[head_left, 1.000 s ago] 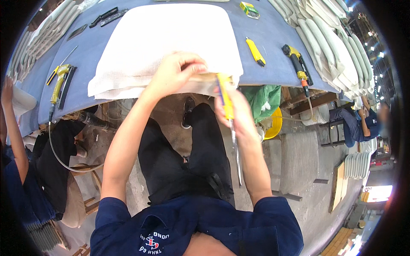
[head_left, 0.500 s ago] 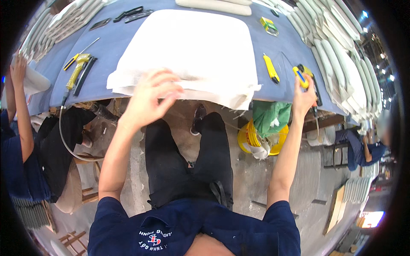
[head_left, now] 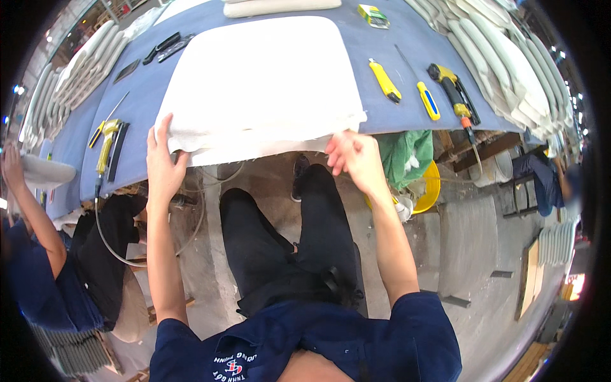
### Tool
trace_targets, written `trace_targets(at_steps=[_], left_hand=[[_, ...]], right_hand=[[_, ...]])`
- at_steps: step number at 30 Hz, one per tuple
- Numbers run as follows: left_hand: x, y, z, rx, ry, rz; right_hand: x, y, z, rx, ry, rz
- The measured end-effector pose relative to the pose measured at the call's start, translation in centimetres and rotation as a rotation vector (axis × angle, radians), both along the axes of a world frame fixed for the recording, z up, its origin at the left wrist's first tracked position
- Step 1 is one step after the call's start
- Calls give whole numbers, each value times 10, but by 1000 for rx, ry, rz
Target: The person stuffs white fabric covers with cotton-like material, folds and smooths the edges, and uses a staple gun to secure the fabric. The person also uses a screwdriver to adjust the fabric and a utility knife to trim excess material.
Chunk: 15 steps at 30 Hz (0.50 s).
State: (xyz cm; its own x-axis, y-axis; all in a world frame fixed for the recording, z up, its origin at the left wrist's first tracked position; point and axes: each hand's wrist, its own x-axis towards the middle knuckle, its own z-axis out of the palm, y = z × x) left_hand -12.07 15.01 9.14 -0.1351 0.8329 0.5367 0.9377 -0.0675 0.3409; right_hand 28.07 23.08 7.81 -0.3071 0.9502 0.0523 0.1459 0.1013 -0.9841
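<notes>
Blue table (head_left: 143, 95) under white cushion (head_left: 261, 76); loose cloth (head_left: 254, 146) at cushion's near edge. Left hand (head_left: 165, 162) at cushion's left near corner: thumb and fingers spread apart. Right hand (head_left: 355, 158) at cushion's right near corner, fingers bent; cannot tell if they pinch cloth. Right of cushion: 1 yellow knife (head_left: 386, 83), 1 screwdriver (head_left: 428, 102), 1 air gun (head_left: 450, 89).

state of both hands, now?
Left hand: at white cushion, near left corner; can't tell if gripping.
Right hand: half-curled, near right corner; hold can't be told.
</notes>
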Motion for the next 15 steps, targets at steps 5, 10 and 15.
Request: trace_targets(at_steps=[5, 10, 15], left_hand=[[0, -1, 4, -10, 19, -6], [-3, 4, -3, 16, 16, -26], [-4, 11, -1, 98, 12, 20]], right_hand=[[6, 18, -17, -98, 127, -5], [19, 8, -67, -221, 486, 48], [7, -6, -30, -193, 352, 110]])
